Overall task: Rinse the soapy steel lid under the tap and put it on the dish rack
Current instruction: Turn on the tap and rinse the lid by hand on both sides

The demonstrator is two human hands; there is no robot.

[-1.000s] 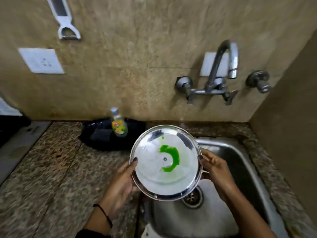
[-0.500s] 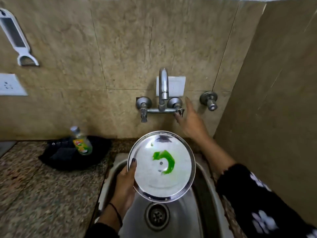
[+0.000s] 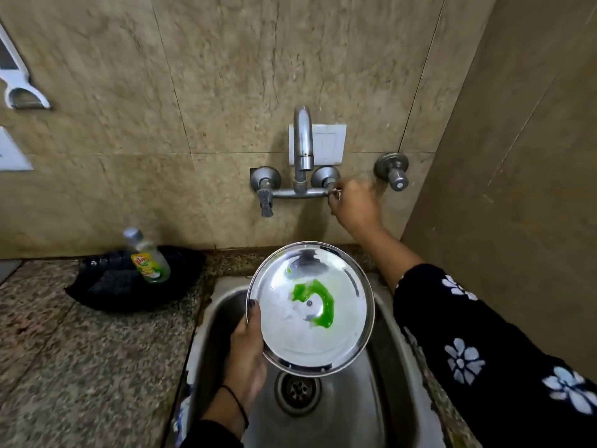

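Observation:
A round steel lid (image 3: 339,344) with a curl of green dish soap near its middle is held over the steel sink (image 3: 384,367). My left hand (image 3: 247,347) grips the lid by its left rim, thumb on the inner face. The wall tap (image 3: 302,147) hangs above the lid with no water running. My right hand (image 3: 353,206) is closed on the tap's right handle. No dish rack is in view.
A dish-soap bottle (image 3: 147,257) leans in a black tray (image 3: 106,292) on the granite counter (image 3: 80,367) left of the sink. A second valve (image 3: 392,171) sticks out of the wall right of the tap. The sink drain (image 3: 297,391) lies below the lid. A side wall stands close on the right.
My right hand left the lid's rim, rose to the tap and closed on its right handle. The lid stays in my left hand alone, now over the sink under the spout.

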